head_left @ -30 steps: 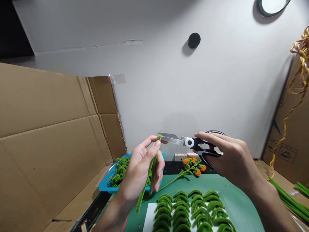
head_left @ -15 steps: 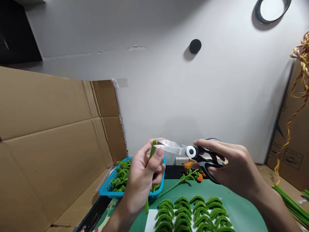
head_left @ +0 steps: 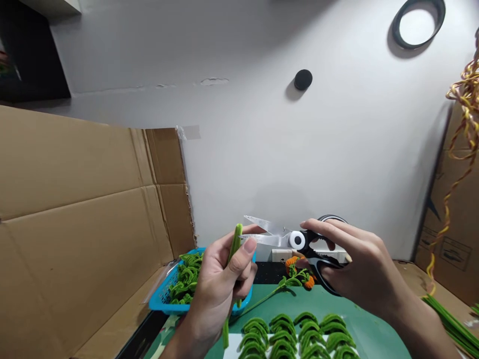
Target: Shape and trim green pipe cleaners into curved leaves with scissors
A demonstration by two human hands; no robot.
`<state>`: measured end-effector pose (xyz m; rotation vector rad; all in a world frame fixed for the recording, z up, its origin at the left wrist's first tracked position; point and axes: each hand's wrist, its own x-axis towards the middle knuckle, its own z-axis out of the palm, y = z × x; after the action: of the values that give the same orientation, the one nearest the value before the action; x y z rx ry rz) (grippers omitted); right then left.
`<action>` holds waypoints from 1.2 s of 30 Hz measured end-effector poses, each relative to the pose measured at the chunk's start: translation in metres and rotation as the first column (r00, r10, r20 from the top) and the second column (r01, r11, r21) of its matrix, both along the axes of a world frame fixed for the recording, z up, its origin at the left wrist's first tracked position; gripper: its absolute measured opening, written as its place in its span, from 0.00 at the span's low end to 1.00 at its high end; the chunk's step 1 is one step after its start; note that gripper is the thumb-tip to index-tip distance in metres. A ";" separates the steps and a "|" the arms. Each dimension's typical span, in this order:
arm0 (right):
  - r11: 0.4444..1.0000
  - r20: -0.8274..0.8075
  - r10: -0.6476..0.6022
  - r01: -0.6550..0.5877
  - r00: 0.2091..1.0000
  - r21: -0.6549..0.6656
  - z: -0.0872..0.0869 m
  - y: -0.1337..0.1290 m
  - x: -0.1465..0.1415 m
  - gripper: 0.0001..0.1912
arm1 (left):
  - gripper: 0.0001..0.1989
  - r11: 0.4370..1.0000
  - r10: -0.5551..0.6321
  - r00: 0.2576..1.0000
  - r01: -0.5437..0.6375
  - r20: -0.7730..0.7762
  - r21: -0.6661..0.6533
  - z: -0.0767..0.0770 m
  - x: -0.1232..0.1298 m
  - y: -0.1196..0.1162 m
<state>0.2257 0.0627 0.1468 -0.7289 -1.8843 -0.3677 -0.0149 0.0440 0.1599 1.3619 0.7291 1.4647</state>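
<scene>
Between the thumb and fingers of my left hand are fuzzy green pipe cleaners, held roughly upright, one end below the fist. My right hand grips the black-and-grey handles of a pair of scissors. Their blades are spread and point left, the lower blade's tip at the pipe cleaners near my left thumb. Below the hands, several curved green pipe-cleaner pieces lie in rows on a white sheet.
Behind my left hand stands a blue basket with green curled pieces. An orange-flowered stem lies on the green mat. Cardboard walls the left side. At right are long green stems and a hanging twisted cord.
The scissor blades have spread wider, the upper one lifting away from the pipe cleaners. Both hands keep their holds. The whole view has shifted slightly.
</scene>
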 end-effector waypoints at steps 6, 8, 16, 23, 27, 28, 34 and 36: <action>0.998 0.028 0.014 -0.012 0.999 -0.066 -0.002 0.002 -0.001 0.24 | 0.24 1.000 0.015 1.000 -0.015 -0.002 -0.024 -0.001 -0.003 0.005; 0.996 0.037 0.005 -0.002 0.999 -0.085 -0.005 0.004 0.000 0.25 | 0.23 0.999 0.029 0.999 -0.030 -0.017 -0.027 -0.001 -0.004 0.006; 0.991 0.045 0.005 0.001 0.999 -0.137 -0.011 0.009 0.001 0.31 | 0.22 0.998 0.040 0.999 -0.041 -0.011 -0.048 0.000 -0.004 0.007; 0.982 0.058 -0.002 0.013 0.998 -0.187 -0.008 0.008 -0.001 0.30 | 0.22 0.997 0.050 0.998 -0.052 -0.041 -0.065 -0.001 -0.004 0.009; 0.984 0.068 -0.001 0.013 0.998 -0.180 -0.008 0.008 -0.002 0.30 | 0.23 0.995 0.061 0.997 -0.064 -0.040 -0.079 0.000 -0.003 0.008; 0.984 0.069 0.002 0.011 0.998 -0.175 -0.007 0.008 -0.002 0.30 | 0.23 0.994 0.073 0.997 -0.075 -0.032 -0.079 0.000 -0.002 0.007; 0.988 0.074 0.012 -0.001 0.997 -0.152 -0.007 0.009 -0.002 0.31 | 0.23 0.990 0.113 0.993 -0.114 -0.027 -0.078 0.006 0.003 0.000; 0.990 0.069 0.007 0.003 0.998 -0.144 -0.008 0.010 -0.001 0.31 | 0.23 0.989 0.121 0.992 -0.123 -0.029 -0.082 0.007 0.004 -0.001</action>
<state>0.2250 0.0732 0.1387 -0.8200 -1.9925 -0.2600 -0.0108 0.0427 0.1668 1.2922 0.8932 1.4985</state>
